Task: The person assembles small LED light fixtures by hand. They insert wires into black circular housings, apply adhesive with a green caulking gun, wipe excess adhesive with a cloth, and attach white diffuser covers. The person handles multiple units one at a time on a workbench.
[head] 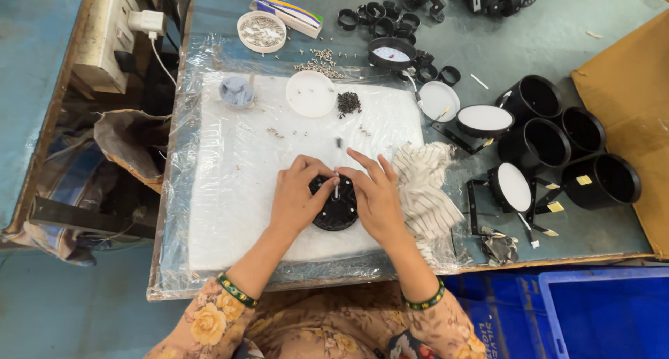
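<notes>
A round black finned part [336, 211] lies on a white foam pad [237, 178] near the table's front edge. My left hand [298, 195] rests on its left side with the fingers curled over the top rim. On the part's right side is my right hand [375, 192]; its fingertips pinch a small white wire or pin [336, 190] that stands up from the part's middle. A pile of small dark screws [348, 102] lies farther back on the pad.
A striped cloth [421, 185] lies right of my hands. Black lamp housings [536, 139] and white discs [484, 118] crowd the right side. A dish of screws [261, 31], a white lid [310, 93], black rings [380, 17] and a cardboard sheet [627, 94] sit beyond.
</notes>
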